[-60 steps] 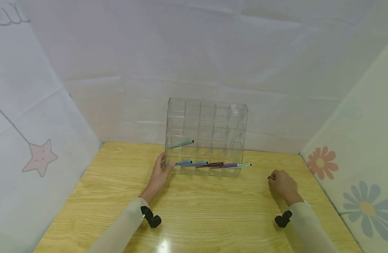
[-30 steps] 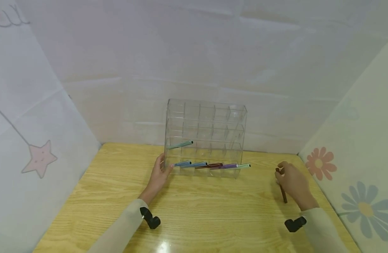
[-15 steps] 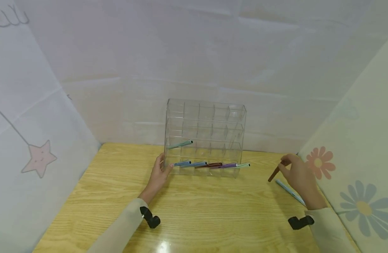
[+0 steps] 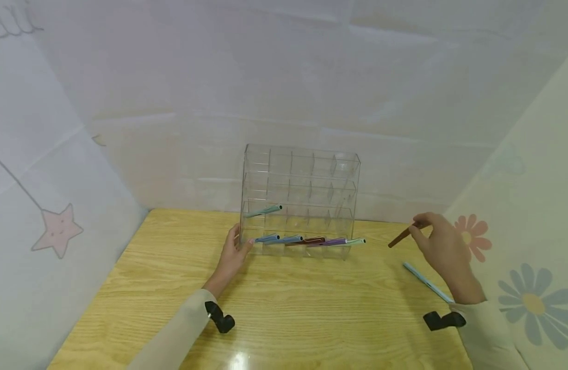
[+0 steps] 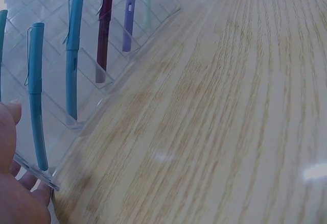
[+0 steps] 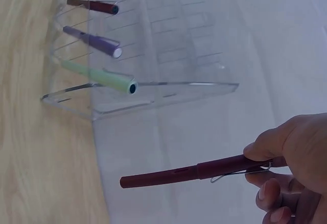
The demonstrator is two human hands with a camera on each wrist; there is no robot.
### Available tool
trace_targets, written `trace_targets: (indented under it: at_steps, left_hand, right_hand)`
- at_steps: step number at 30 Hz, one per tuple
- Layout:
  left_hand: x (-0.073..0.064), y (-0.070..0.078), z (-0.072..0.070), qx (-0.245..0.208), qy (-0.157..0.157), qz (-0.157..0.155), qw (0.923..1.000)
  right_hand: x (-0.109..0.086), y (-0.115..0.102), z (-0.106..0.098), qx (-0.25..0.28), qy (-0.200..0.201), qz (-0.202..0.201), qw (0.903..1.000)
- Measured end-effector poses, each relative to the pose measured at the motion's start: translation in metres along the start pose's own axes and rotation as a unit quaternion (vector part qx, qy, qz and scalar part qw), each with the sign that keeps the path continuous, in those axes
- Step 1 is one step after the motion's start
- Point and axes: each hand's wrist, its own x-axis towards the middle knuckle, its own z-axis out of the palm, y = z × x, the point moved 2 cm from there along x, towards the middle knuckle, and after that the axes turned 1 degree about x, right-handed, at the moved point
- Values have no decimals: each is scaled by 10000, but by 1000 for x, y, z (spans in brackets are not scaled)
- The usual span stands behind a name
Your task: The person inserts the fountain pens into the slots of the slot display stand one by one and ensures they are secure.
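A clear tiered pen rack (image 4: 302, 152) stands at the back of the table. My left hand (image 4: 230, 259) grips its lower left side, thumb in front and fingers behind. Blue pens (image 5: 37, 96), a dark red pen (image 5: 104, 35), a purple pen (image 6: 99, 43) and a pale green pen (image 6: 104, 77) stand along the front row. One teal pen (image 4: 265, 211) sits in the row above, at the left. To the right of the rack, my right hand (image 4: 445, 254) pinches another dark red pen (image 6: 194, 173) by its clip end, the other end pointing toward the rack.
A light blue pen (image 4: 427, 282) lies on the wooden table (image 4: 311, 313), partly under the right forearm. White cloth walls (image 4: 284, 77) enclose the table at the back and both sides. The rack's upper rows hold no pens.
My right hand has risen from low over the table, moving right and back, and has turned the dark red pen. This uncovers the light blue pen. My left hand stays on the rack.
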Motion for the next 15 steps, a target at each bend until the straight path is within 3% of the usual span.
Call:
trace_targets:
  at_steps: [15]
  left_hand:
    - [-1, 1, 1, -16, 35, -30, 10000]
  right_hand:
    - [13, -38, -23, 387, 859, -587, 9938]
